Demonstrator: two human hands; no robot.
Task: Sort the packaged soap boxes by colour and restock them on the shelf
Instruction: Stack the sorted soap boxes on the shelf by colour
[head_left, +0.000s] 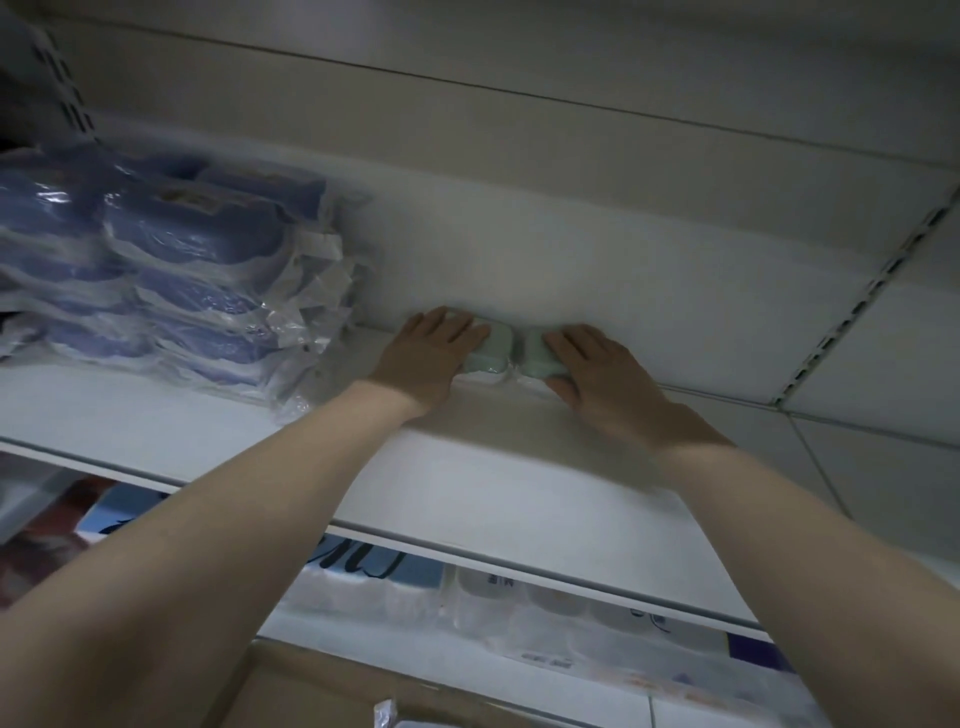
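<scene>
Two pale green soap boxes in clear wrap sit side by side at the back of the white shelf (509, 467), against the back wall. My left hand (428, 353) lies over the left green box (491, 353), fingers across its top. My right hand (597, 374) holds the right green box (537, 358), fingers on top and thumb at its front edge. Both hands cover much of their boxes. At the shelf's left end lies a stack of several blue soap boxes (171, 280) in clear plastic wrap.
A slotted upright (852, 312) runs along the right side of the shelf bay. The shelf below holds wrapped white packs (519, 597) and a printed label strip. A cardboard carton (322, 696) stands at the bottom of the view.
</scene>
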